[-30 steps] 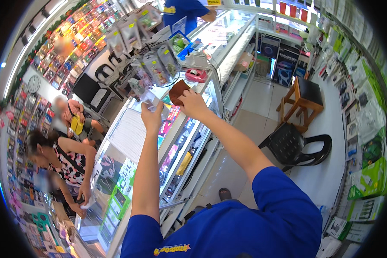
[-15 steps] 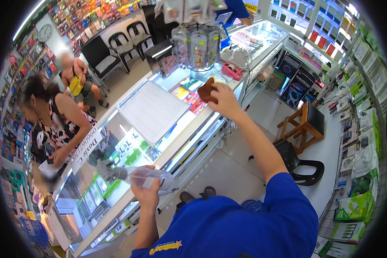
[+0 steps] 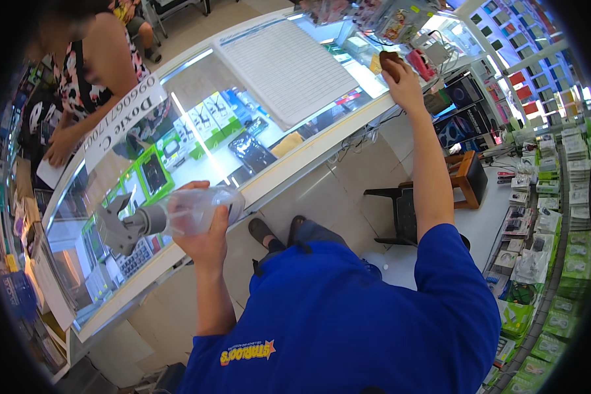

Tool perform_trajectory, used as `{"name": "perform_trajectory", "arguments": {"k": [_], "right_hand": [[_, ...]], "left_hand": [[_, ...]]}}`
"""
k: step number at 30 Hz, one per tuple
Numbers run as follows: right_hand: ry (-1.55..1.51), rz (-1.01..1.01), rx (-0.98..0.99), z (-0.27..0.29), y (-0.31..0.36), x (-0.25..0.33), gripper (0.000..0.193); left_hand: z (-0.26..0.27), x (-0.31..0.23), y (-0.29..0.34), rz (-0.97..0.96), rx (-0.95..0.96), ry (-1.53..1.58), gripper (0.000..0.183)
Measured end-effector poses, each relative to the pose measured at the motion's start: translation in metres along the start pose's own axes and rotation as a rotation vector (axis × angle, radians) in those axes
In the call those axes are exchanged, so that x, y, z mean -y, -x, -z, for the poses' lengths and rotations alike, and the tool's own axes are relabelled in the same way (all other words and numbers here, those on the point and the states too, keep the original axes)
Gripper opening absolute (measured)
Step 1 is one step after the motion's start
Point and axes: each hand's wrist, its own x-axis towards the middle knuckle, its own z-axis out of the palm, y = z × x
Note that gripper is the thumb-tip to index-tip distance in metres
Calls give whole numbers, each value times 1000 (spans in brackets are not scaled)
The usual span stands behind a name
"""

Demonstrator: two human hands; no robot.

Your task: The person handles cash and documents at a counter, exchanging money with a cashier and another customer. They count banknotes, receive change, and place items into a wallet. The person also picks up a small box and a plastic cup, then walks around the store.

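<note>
My left hand [image 3: 207, 241] is wrapped round a clear plastic spray bottle [image 3: 185, 211] with a grey spray head. The bottle lies sideways over the near edge of a glass display counter [image 3: 318, 146], its head pointing left. Out at the far right end of the counter, my right hand [image 3: 406, 90] grips a brown cloth [image 3: 391, 60] against or just above the glass; contact there is hard to tell. Between the two hands, a large lined paper sheet [image 3: 285, 72] lies on the counter top. A red tape dispenser [image 3: 421, 65] sits beyond the right hand.
Across the counter stands a person in a floral top [image 3: 105, 59], near a white sign [image 3: 126, 121]. Phone accessories [image 3: 210, 121] fill the case. On my right are a black plastic chair [image 3: 400, 210], a wooden stool [image 3: 466, 180] and racks of packaged goods [image 3: 545, 230].
The view has shifted, bringing the counter's left part closer. My right hand still holds the cloth, now farther along the counter. The spray bottle remains in my left hand, its head showing more clearly.
</note>
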Motion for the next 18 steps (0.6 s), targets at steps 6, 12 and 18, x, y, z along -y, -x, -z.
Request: {"name": "perform_trajectory", "arguments": {"k": [6, 12, 18], "right_hand": [[31, 23, -5, -9, -5, -3, 55], [-106, 30, -31, -1, 0, -3, 45], [-236, 188, -40, 8, 9, -4, 39]], "left_hand": [[2, 1, 2, 6, -11, -56, 62], [-9, 0, 3, 12, -20, -158, 61], [-41, 9, -9, -27, -84, -352, 58]]}}
